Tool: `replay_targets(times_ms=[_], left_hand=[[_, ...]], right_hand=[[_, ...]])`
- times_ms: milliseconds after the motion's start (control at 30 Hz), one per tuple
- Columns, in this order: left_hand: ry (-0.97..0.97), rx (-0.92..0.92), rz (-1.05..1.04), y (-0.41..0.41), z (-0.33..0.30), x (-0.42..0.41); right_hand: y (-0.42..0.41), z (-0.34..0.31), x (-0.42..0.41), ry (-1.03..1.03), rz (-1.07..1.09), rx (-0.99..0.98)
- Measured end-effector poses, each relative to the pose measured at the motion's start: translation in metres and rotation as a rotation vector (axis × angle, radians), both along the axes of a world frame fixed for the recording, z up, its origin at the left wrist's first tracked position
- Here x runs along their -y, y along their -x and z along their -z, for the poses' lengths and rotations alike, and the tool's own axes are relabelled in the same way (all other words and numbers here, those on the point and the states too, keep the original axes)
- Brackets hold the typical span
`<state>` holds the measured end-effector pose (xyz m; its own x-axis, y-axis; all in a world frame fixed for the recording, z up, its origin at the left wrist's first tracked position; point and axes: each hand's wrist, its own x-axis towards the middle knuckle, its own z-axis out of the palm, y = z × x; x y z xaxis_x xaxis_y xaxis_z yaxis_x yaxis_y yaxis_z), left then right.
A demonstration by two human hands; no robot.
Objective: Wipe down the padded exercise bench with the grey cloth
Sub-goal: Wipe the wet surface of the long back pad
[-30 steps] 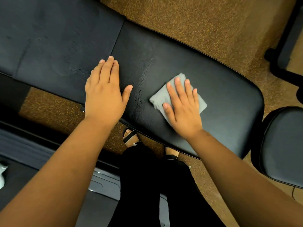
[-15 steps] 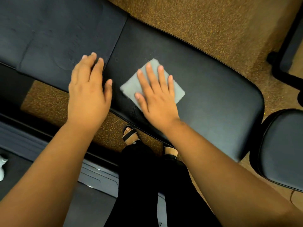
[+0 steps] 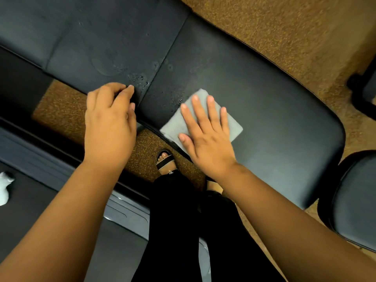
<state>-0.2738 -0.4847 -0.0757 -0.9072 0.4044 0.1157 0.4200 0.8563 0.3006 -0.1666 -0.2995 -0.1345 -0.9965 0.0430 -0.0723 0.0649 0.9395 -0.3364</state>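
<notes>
The black padded bench (image 3: 274, 110) runs across the head view from upper left to right, with a seam between its two pads. A folded grey cloth (image 3: 233, 127) lies on the right pad at its near edge, just right of the seam. My right hand (image 3: 207, 137) presses flat on the cloth with straight, spread fingers. My left hand (image 3: 109, 123) is left of the seam at the near edge of the left pad, fingers loosely bent, fingertips touching the pad. Small water droplets (image 3: 140, 80) dot the pad beside the seam.
A second black padded seat (image 3: 358, 200) stands at the right edge. A grey machine deck (image 3: 122, 212) lies at lower left with a white object (image 3: 4, 188) on it. A black frame (image 3: 360, 92) sits at far right. My sandalled foot (image 3: 164, 159) stands on speckled brown floor.
My right hand has slid the cloth left toward the seam, then back toward the pad's near edge. My left hand has drawn back to the edge and its fingers have bent.
</notes>
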Motion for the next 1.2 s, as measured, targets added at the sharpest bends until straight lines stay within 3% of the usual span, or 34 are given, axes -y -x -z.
replay_targets(times_ms=[200, 533, 700, 800, 933, 1067, 1133, 1200], left_hand=[[-0.028, -0.016, 0.025, 0.004, 0.000, 0.011], [-0.114, -0.037, 0.011, 0.003, 0.007, 0.013], [-0.080, -0.038, 0.023, 0.001, 0.007, 0.013], [-0.054, -0.049, -0.118, -0.001, 0.006, 0.013], [-0.370, 0.047, -0.575, 0.004, 0.004, 0.004], [-0.917, 0.492, -1.030, 0.028, 0.013, -0.009], [-1.055, 0.586, -1.098, 0.041, 0.020, -0.011], [-1.067, 0.574, -1.067, 0.048, 0.026, -0.014]], right_hand=[[0.066, -0.014, 0.023, -0.021, -0.044, -0.064], [-0.048, 0.009, -0.012, -0.054, -0.081, 0.022], [-0.025, 0.004, 0.004, -0.019, 0.014, 0.024], [0.014, -0.005, 0.017, 0.001, 0.051, 0.003], [0.080, -0.019, 0.039, 0.028, 0.074, -0.054], [0.101, -0.024, 0.045, 0.032, 0.064, -0.070], [0.081, -0.020, 0.039, 0.013, 0.019, -0.060], [0.048, -0.014, 0.030, -0.005, -0.024, -0.033]])
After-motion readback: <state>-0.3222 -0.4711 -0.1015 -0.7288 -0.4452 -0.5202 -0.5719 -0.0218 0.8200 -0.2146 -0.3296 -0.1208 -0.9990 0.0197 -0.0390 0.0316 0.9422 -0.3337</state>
